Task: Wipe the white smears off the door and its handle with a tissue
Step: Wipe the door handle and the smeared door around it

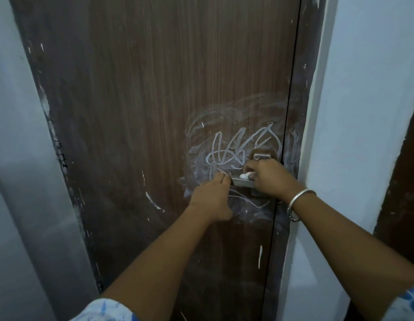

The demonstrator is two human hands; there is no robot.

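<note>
Near the right edge of the brown door (155,112), the left hand (210,200) pinches the handle (240,181) tip, steadying it. Right hand (270,179) fingers close around a wadded tissue (245,175), rubbing the lever. Next likely: firm strokes over the white smears (226,151) above.

1. On my left a pale grey wall (14,158) runs down beside the dark frame (51,126), whose edge is flecked with paint.
2. On my right a pale bluish wall (363,112) stands out past the frame.
3. At the far right a dark brown opening (402,205) cuts into that wall.
4. The light is dim and cool.
</note>
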